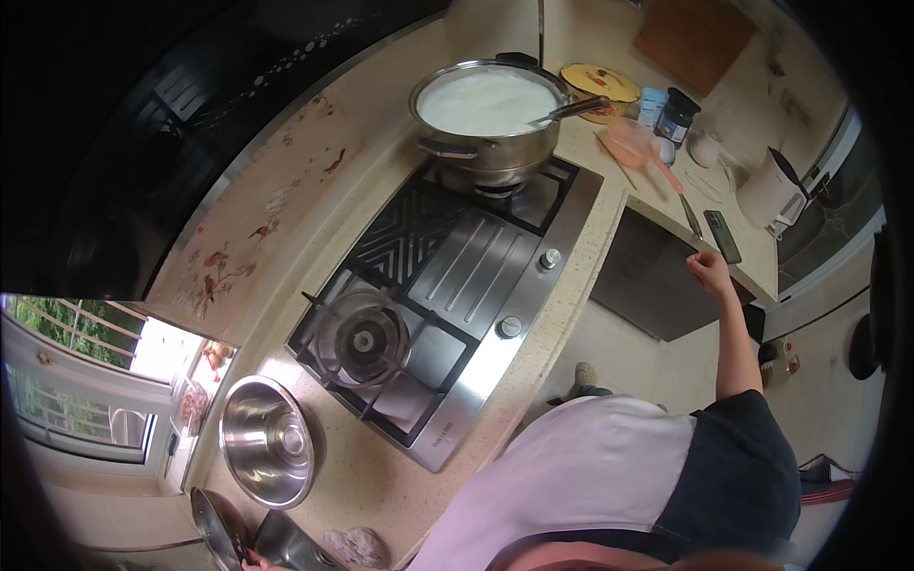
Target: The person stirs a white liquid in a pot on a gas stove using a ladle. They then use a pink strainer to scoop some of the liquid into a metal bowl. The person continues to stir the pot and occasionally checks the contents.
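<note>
At the lower left edge my left hand (258, 563), mostly cut off, grips the dark handle of a round metal lid or pan (216, 527) by the sink (285, 542). My right hand (709, 273), fingers curled with nothing visible in them, hovers near the counter edge beside a phone (722, 236). A large steel pot (493, 153) of white liquid or foam stands on the far burner; a dark-handled utensil (582, 108) rests in it. A steel bowl (267, 442) lies between the near burner (363, 341) and the sink.
An orange strainer or ladle (632, 143), a yellow lidded container (598, 84), a dark-lidded jar (677, 118) and a white kettle (771, 193) stand on the right counter. A black range hood (178, 143) overhangs at left. A grey cloth or sponge (355, 546) lies beside the sink.
</note>
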Action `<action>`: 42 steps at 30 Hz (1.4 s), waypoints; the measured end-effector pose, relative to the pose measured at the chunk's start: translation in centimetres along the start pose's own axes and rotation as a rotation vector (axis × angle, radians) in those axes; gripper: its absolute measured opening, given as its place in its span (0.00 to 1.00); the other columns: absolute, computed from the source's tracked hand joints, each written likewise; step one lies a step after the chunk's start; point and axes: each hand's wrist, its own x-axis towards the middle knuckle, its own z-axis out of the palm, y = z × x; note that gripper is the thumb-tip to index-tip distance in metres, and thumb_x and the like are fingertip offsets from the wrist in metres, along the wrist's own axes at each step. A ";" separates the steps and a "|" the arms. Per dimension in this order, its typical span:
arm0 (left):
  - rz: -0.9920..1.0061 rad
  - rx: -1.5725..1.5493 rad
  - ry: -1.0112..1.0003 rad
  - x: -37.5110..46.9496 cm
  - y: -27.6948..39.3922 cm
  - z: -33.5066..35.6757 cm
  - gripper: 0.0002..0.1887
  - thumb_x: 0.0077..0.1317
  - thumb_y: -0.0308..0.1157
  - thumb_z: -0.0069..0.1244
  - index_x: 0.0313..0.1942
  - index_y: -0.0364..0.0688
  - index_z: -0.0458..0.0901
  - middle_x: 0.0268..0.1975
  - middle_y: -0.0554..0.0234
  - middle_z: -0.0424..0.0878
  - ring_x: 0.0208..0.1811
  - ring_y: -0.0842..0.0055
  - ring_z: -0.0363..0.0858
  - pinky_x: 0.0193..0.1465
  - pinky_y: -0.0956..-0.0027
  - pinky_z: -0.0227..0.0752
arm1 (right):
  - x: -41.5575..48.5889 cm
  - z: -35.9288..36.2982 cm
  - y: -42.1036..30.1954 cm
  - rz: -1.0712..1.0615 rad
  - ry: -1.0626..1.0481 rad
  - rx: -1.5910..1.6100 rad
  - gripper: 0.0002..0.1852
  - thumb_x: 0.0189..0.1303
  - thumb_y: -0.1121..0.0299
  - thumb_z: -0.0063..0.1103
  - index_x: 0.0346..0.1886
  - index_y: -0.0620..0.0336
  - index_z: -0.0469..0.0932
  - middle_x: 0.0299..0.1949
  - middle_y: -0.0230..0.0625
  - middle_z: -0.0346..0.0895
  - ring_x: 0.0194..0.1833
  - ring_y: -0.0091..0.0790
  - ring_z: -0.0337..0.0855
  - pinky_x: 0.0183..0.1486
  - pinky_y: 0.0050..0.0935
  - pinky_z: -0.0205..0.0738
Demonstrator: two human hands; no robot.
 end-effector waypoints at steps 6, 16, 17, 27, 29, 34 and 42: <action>-0.022 0.158 -0.071 -9.8 -6.1 5.9 0.27 0.61 0.25 0.44 0.58 0.18 0.59 0.56 0.29 0.68 0.58 0.46 0.72 0.57 0.64 0.78 | 0.4 0.9 0.2 0.025 0.010 0.073 0.11 0.60 0.66 0.61 0.24 0.62 0.77 0.15 0.25 0.70 0.15 0.17 0.68 0.16 0.20 0.58; -0.073 0.256 -0.265 -21.7 -10.2 11.7 0.23 0.63 0.26 0.44 0.55 0.18 0.64 0.55 0.33 0.73 0.56 0.50 0.75 0.56 0.65 0.78 | 11.7 1.1 -4.0 -0.143 0.548 -0.354 0.16 0.54 0.57 0.62 0.34 0.62 0.82 0.29 0.46 0.82 0.35 0.42 0.84 0.38 0.37 0.75; -0.071 0.259 -0.283 -22.9 -9.7 11.7 0.23 0.64 0.27 0.44 0.55 0.18 0.65 0.55 0.33 0.73 0.56 0.51 0.75 0.56 0.65 0.79 | 13.3 1.0 -4.5 -0.172 0.593 -0.367 0.18 0.53 0.56 0.62 0.38 0.63 0.82 0.33 0.49 0.82 0.39 0.45 0.83 0.41 0.39 0.75; 0.054 0.220 -0.240 -35.7 -0.1 7.3 0.09 0.70 0.27 0.39 0.38 0.28 0.71 0.34 0.54 0.73 0.38 0.68 0.75 0.58 0.64 0.74 | 30.9 -1.2 3.6 -0.314 0.268 -0.702 0.34 0.51 0.43 0.64 0.43 0.71 0.80 0.28 0.46 0.82 0.30 0.43 0.84 0.31 0.37 0.75; 0.121 0.196 -0.170 -37.7 -1.1 5.6 0.11 0.72 0.27 0.37 0.30 0.35 0.71 0.22 0.67 0.67 0.26 0.78 0.69 0.58 0.65 0.71 | 33.3 -0.1 5.3 -0.021 -0.112 -0.217 0.27 0.54 0.45 0.63 0.34 0.66 0.81 0.17 0.32 0.75 0.14 0.28 0.72 0.16 0.30 0.62; 0.137 0.168 -0.175 -43.8 -5.3 9.1 0.09 0.73 0.27 0.39 0.30 0.40 0.67 0.24 0.72 0.65 0.23 0.84 0.62 0.32 0.77 0.65 | 31.6 -1.2 6.6 0.069 -0.235 0.398 0.16 0.67 0.55 0.54 0.23 0.46 0.71 0.17 0.16 0.60 0.16 0.15 0.59 0.17 0.19 0.50; 0.229 0.069 -0.012 -46.9 -7.5 10.6 0.08 0.72 0.26 0.42 0.30 0.43 0.68 0.28 0.71 0.67 0.23 0.86 0.63 0.23 0.79 0.59 | 8.8 -3.9 -9.0 -0.063 -0.795 0.307 0.13 0.70 0.61 0.48 0.41 0.62 0.77 0.17 0.26 0.69 0.12 0.15 0.61 0.12 0.15 0.52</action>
